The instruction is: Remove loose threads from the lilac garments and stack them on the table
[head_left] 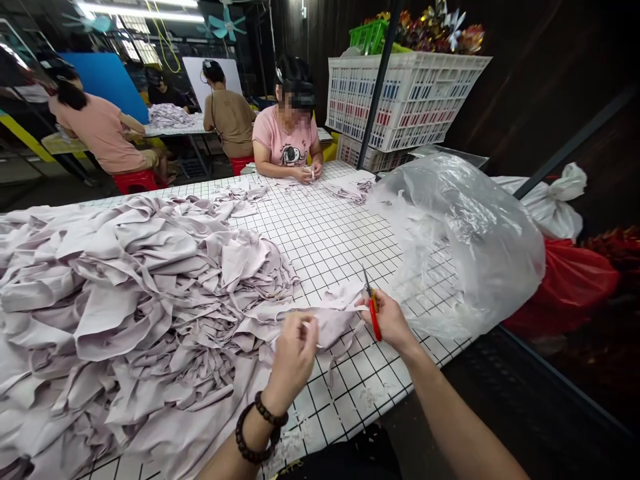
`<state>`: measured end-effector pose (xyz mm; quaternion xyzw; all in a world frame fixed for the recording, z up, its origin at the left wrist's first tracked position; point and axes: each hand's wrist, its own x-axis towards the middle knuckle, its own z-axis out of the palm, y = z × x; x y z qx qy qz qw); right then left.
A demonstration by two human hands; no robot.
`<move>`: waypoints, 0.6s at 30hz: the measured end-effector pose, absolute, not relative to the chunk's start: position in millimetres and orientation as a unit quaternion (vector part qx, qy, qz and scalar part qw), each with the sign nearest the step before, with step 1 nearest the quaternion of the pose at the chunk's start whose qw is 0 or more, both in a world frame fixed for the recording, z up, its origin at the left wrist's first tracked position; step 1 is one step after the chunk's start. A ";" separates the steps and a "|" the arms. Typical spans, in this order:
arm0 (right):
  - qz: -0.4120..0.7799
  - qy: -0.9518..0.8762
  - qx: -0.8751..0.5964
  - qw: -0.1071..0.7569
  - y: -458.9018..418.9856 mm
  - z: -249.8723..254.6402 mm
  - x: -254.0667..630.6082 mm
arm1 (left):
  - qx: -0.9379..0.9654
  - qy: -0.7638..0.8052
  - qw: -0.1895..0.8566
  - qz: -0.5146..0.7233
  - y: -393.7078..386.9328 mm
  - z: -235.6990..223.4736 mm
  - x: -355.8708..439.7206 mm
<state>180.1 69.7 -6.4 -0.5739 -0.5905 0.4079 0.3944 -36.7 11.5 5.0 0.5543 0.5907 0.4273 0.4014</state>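
Observation:
My left hand (pixel 295 353), with dark bead bracelets at the wrist, is closed in a pinch on a piece of pale lilac fabric (pixel 330 317) at the near edge of the table. My right hand (pixel 387 320) grips small red-handled scissors (pixel 373 307), blades pointing up and away, right beside that same fabric piece. A big heap of the same lilac fabric pieces (pixel 125 300) covers the left half of the table.
The table (pixel 330 233) has a white top with a black grid. A large clear plastic bag (pixel 460 233) lies at my right. Behind it are a red bag (pixel 565 287), white crates (pixel 405 93). A person in pink (pixel 287 137) works opposite; others sit further back.

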 end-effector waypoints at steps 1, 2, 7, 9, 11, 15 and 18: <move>0.406 -0.594 -0.568 0.400 60.0 -0.6 177.5 | 0.534 0.539 0.523 0.389 7.6 6.9 -24.8; 0.399 -0.603 -0.565 0.398 49.2 5.7 174.1 | 0.492 0.488 0.624 0.360 5.8 7.2 -13.9; 0.334 -0.672 -0.560 0.351 -0.8 30.6 158.7 | 0.343 0.424 0.738 0.398 15.3 -6.2 17.5; 0.346 -0.687 -0.545 0.334 -11.4 33.2 157.9 | 0.301 0.423 0.757 0.396 19.1 -10.0 19.8; 0.379 -0.688 -0.524 0.329 -16.9 32.5 159.3 | 0.260 0.405 0.796 0.368 19.2 -11.0 19.0; 0.378 -0.697 -0.506 0.340 -22.8 29.5 159.6 | 0.263 0.393 0.817 0.330 9.5 -8.6 15.0; 0.353 -0.719 -0.502 0.327 -30.3 28.2 154.1 | 0.324 0.373 0.806 0.327 2.2 -5.7 12.9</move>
